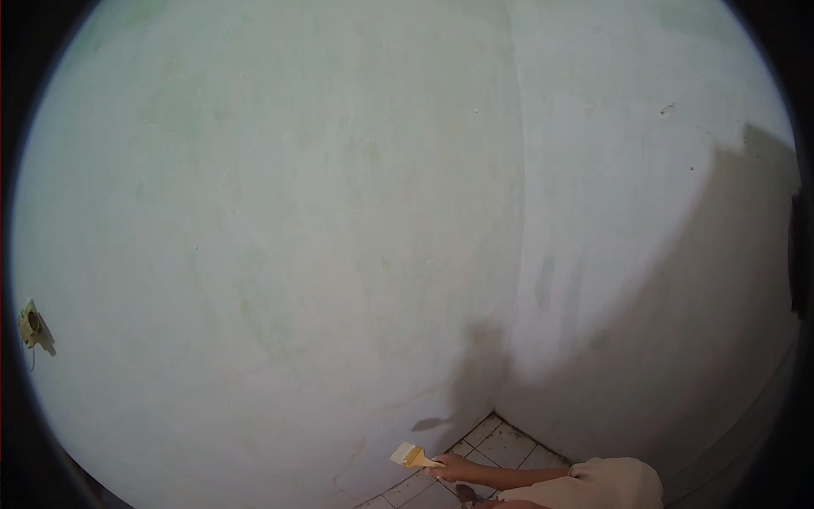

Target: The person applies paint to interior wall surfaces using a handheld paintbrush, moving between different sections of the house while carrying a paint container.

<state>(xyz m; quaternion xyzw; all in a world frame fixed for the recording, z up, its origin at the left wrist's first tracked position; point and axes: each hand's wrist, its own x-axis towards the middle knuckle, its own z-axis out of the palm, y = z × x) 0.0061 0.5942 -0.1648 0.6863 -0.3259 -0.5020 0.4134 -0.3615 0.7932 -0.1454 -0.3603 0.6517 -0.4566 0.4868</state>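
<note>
My right hand (450,468) is closed round the handle of a paintbrush (416,457). The brush is flat, with a yellowish handle and ferrule and pale bristles that look coated in white paint. It points left, close to the lower part of the wall (339,297); whether the bristles touch it I cannot tell. My right arm reaches in from the lower right in a light, cream sleeve (615,482). My left hand is not seen. Below my right forearm, a small dark brown shape (465,493) at the lower edge is too unclear to name.
Two walls meet in a corner, the left one patchy white and pale green. The tiled floor (509,443) shows dark specks. An electrical socket (31,324) with a wire hangs at the far left. Shadows fall across the right wall (593,254). A dark object (797,254) stands at the right rim.
</note>
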